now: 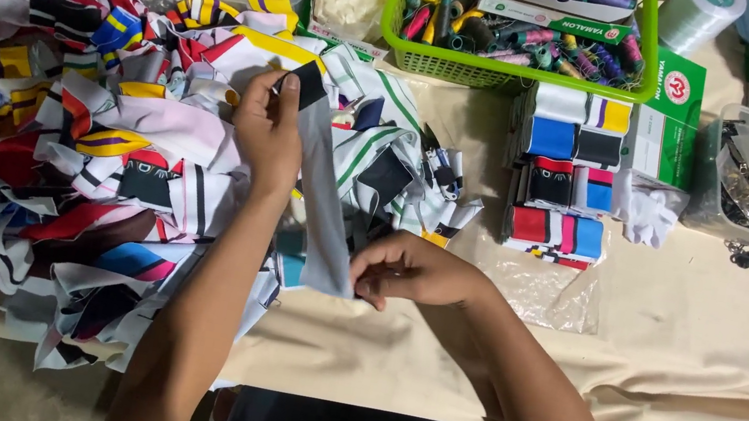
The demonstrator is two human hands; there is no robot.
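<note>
2 hands stretch a grey fabric strip [322, 192] at frame centre. Left hand [269, 127] pinches its upper black end, right hand [405, 269] pinches its lower end, beside the scrap pile [80, 151] on the tabletop [710, 328].

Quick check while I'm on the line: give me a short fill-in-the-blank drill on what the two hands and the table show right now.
1. Both hands pinch the ends of one grey fabric strip; the left hand grips the end tipped in ____.
2. The right hand holds the ____ end.
3. The thread spools sit in a ____ basket.

Missing: black; lower; green
</note>
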